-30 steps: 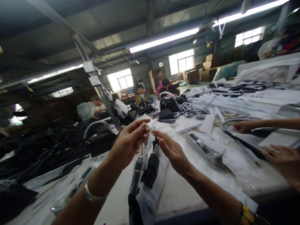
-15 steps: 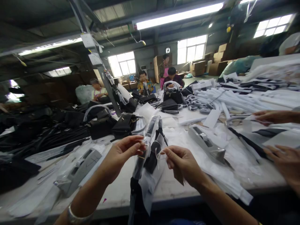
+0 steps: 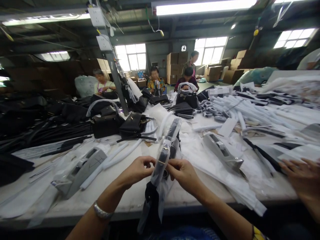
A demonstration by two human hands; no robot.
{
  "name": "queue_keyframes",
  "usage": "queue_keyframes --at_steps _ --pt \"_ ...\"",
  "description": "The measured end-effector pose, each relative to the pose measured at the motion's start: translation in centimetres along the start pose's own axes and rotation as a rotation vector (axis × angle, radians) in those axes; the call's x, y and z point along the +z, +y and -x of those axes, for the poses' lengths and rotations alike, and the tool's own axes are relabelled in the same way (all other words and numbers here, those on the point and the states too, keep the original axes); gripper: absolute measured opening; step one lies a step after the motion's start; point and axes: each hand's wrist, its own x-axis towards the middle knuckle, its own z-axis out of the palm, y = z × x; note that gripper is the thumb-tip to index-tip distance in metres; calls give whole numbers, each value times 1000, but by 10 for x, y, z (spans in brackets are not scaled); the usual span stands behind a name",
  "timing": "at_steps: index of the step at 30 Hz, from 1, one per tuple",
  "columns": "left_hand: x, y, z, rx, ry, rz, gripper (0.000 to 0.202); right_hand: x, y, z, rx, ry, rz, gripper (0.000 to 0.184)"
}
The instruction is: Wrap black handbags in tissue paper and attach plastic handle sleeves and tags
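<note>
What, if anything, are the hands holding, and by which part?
Left hand and right hand are at opposite edges of the plastic-wrapped black strap, beside its gold-coloured loop; contact is partly hidden, so a firm grip cannot be told.

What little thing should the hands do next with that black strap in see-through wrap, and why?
Perhaps the left hand could gently steady the long black strap wrapped in clear plastic, so the right hand can work against something firm. The two hands sit at opposite edges of the strap, and the right hand's fingertips are partly hidden behind it; what they hold can't be seen.
</note>
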Motion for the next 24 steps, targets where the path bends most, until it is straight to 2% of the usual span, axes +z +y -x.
queue_keyframes --at_steps 4,9,12,16,18,21,24 --pt "3 -3 4 18 -23 90 31 5 1 1 -28 -4 19 41" --pt "-6 -11 23 -21 -22 193 27 -6 0 10 -7 -88 53 39" --pt "-8 -13 39 -37 -3 369 22 -11 0 19 -7 -183 58 45" --pt "-1 -17 53 -31 27 683 15 -9 2 32 -40 -282 -108 47" --pt "3 -21 57 6 86 812 15 -8 5 37 -19 -261 -188 48" --pt "7 -26 61 66 169 995 10 -8 9 44 84 -190 -261 48" --pt "10 -26 64 102 255 1078 9 -8 11 50 151 -110 -412 30"
